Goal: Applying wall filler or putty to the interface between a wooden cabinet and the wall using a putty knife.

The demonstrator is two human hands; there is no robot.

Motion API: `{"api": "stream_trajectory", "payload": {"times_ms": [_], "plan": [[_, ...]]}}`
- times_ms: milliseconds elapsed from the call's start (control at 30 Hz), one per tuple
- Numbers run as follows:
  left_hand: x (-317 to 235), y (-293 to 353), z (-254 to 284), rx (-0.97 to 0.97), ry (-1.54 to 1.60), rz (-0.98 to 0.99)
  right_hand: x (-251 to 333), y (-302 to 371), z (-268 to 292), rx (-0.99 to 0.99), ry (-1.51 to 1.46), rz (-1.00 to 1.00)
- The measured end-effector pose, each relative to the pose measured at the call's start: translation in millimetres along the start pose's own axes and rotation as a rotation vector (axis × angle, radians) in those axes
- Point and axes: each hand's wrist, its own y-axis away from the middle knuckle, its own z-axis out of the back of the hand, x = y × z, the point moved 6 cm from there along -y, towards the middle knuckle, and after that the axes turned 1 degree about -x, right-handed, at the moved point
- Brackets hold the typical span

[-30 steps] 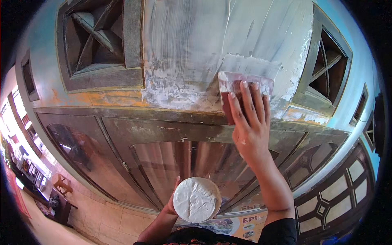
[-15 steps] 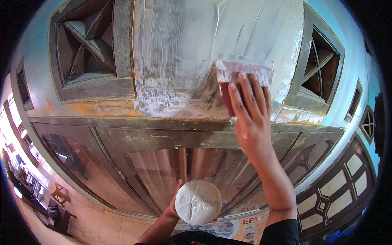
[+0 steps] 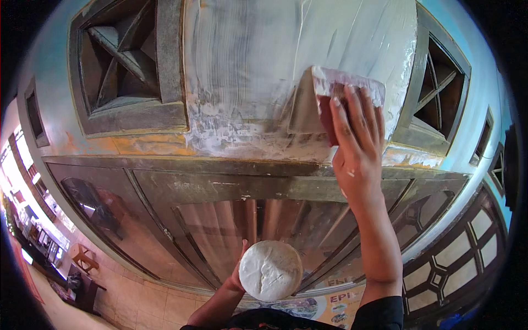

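Observation:
My right hand (image 3: 361, 144) presses a dark red putty spreader (image 3: 325, 113) against the wall, with its fingers laid long over the blade. White putty coats the spreader's upper edge and left side. Behind the blade is a wall panel (image 3: 247, 66) smeared with wet white streaks, patchier and greyer along its bottom. Low in front of me, my left hand (image 3: 237, 273) holds a round tub of white putty (image 3: 270, 271) from its left side. The putty surface is creased and nearly fills the tub's mouth. Most of the left fingers are hidden beneath it.
Wooden vents with crossed slats flank the panel, one on the left (image 3: 118, 60) and one on the right (image 3: 437, 88). Below runs a wooden frame (image 3: 236, 184) over glazed, curtained panes. A small wooden stool (image 3: 83, 257) stands on the tiled floor (image 3: 129, 294) at lower left.
My right hand has slid the spreader rightward and a little up along the panel. The left hand keeps the putty tub in nearly the same place.

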Motion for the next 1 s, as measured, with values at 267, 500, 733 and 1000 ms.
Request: {"api": "stream_trajectory", "payload": {"times_ms": [267, 500, 733, 1000], "plan": [[-7.3, 12.9, 1.2, -0.016, -0.133, -0.057, 39.7, 83.0, -14.7, 0.217, -0.085, -0.019], [-9.6, 8.6, 15.2, 0.011, -0.105, -0.059, -8.2, 8.3, 15.2, -0.059, 0.020, -0.018], [-12.0, 10.0, 16.3, -0.117, -0.144, -0.093, 12.9, 93.9, -21.0, 0.144, -0.063, -0.082], [-2.8, 4.9, -1.5, 0.079, -0.093, -0.036, 13.0, 22.3, 27.2, -0.026, -0.049, -0.040]]}}
